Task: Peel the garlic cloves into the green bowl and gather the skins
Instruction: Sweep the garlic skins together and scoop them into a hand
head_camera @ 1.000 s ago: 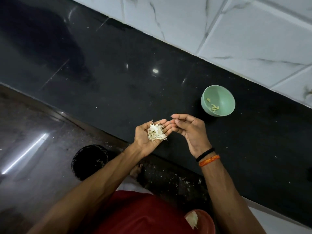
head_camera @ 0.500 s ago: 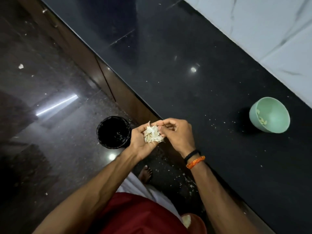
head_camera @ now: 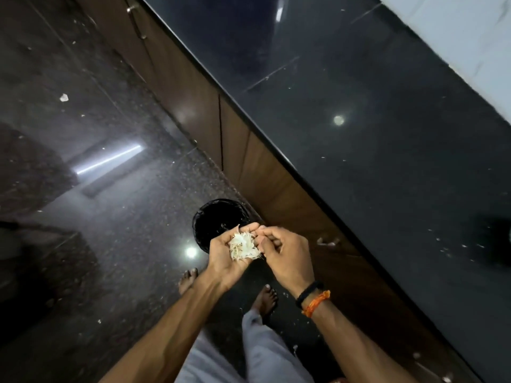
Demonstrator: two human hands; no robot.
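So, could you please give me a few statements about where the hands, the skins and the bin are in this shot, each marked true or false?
1. The left hand cups a pile of garlic skins in its palm. True.
2. The right hand rests flat on the black counter. False: it is held in the air beside the left hand, fingers curled at the skins.
3. A black bin stands on the floor just beyond the hands. True.
4. The right wrist is bare. False: it wears a black band and an orange band.
5. The person wears shoes. False: the feet are bare.
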